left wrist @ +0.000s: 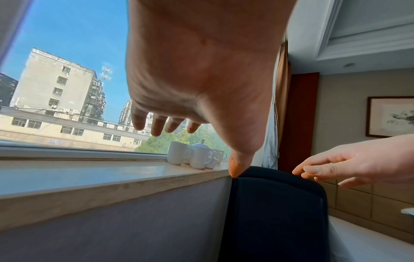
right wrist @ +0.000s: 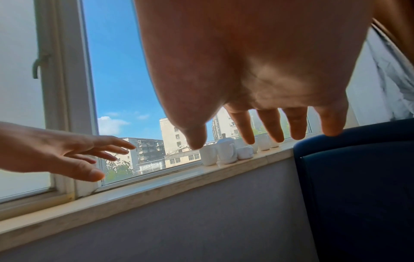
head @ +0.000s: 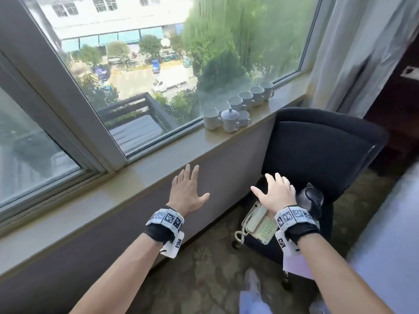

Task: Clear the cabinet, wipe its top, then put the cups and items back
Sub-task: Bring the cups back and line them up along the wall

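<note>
Several white cups [head: 247,100] stand in a row on the stone windowsill [head: 158,164], with a lidded white cup [head: 230,120] at the near end; the group also shows as cups [left wrist: 195,156] and cups [right wrist: 226,150] in the wrist views. My left hand [head: 188,191] hovers in front of the sill with fingers spread, holding nothing. My right hand [head: 275,192] is spread flat above the black chair [head: 322,146], empty too. A beige desk phone [head: 258,223] with a coiled cord lies on the chair seat under my right wrist, next to a dark object [head: 310,196].
The window [head: 140,64] runs behind the sill. A grey curtain [head: 362,46] hangs at the right, and dark wooden furniture [head: 399,109] stands beyond it. Patterned carpet [head: 204,268] covers the floor below. A bed edge [head: 385,245] lies to the right.
</note>
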Motion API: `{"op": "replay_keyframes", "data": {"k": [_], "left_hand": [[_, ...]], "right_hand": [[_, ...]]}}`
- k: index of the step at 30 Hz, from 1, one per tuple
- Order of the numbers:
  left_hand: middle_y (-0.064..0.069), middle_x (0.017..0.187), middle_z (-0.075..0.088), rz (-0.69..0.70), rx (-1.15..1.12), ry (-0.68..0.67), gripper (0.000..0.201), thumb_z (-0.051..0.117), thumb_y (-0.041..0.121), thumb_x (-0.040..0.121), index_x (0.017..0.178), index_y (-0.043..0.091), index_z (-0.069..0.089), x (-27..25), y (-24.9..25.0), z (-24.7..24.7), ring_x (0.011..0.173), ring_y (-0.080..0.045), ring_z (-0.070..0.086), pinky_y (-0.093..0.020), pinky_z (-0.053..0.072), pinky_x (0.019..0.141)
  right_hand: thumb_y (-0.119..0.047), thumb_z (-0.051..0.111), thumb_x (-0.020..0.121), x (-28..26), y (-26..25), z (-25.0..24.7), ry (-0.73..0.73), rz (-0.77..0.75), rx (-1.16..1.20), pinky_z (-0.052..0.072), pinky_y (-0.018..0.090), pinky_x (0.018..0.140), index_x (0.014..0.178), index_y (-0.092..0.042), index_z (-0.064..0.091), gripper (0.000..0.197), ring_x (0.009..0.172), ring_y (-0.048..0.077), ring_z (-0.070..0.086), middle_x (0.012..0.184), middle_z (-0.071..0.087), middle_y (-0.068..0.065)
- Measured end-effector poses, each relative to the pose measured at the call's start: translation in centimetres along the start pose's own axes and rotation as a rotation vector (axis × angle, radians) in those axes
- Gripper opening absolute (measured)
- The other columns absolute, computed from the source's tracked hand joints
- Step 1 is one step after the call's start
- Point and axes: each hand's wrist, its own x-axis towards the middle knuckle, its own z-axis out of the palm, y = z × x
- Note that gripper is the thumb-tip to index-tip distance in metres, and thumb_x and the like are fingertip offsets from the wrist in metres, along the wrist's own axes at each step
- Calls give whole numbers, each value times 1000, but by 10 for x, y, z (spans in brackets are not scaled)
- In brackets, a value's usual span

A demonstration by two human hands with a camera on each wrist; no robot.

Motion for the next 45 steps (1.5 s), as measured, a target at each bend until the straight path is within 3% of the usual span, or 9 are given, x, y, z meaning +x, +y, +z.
{"op": "replay_keyframes", "data": {"k": [11,19,24,29,33,36,39,41,45], "left_hand": [[-10,170,12,-124,-67,18,98,59,63,90,163,20,10,145,57,5,155,-30,18,-45,21,125],[-8,168,21,-211,-212,7,96,60,59,92,162,11,16,225,69,-2,153,-27,24,-41,25,123],[-11,161,36,-198,-360,-9,93,65,55,91,159,6,25,286,63,3,148,-28,36,-40,33,119],[-11,150,46,-240,-484,-49,72,66,49,94,149,9,42,331,63,12,140,-26,45,-34,36,111],[-8,140,55,-267,-611,-41,58,63,43,97,145,13,50,352,59,20,126,-24,55,-36,43,109],[-7,131,65,-273,-652,-25,48,60,39,97,139,16,58,365,52,28,111,-20,63,-37,51,100],[-2,119,71,-275,-714,5,31,60,31,99,125,15,68,371,51,29,105,-18,65,-28,48,90],[0,112,74,-288,-766,23,24,58,28,100,116,15,71,373,52,30,101,-16,66,-24,45,85],[1,94,72,-313,-844,49,22,56,31,103,98,14,70,372,51,31,85,-13,63,-17,40,68]], "right_hand": [[-67,48,94,198,4,-28,-116,-159,91,32,49,115,154,-19,35,79,145,31,31,155,38,9],[-64,50,96,275,-28,-28,-211,-224,231,34,50,116,157,-18,31,79,148,29,29,159,34,7],[-61,53,96,314,-49,-19,-227,-213,321,32,49,118,156,-16,33,78,147,30,31,158,36,8],[-54,59,95,336,-69,-4,-209,-180,487,38,44,113,144,-16,49,63,135,27,46,142,52,8],[-47,62,96,352,-82,6,-132,-123,600,47,38,98,119,-13,63,41,109,23,60,116,65,4],[-42,62,97,360,-87,8,-125,-62,681,46,31,88,111,-13,67,32,99,18,62,107,69,2],[-41,61,99,364,-85,12,-134,-33,710,43,27,84,106,-11,70,32,94,17,63,102,72,1],[-45,59,100,366,-84,16,-141,-34,720,41,28,78,94,-12,72,36,88,19,63,90,73,-1],[-52,55,100,363,-82,23,-134,-33,750,42,32,74,79,-15,69,44,80,22,61,74,68,-4]]}}
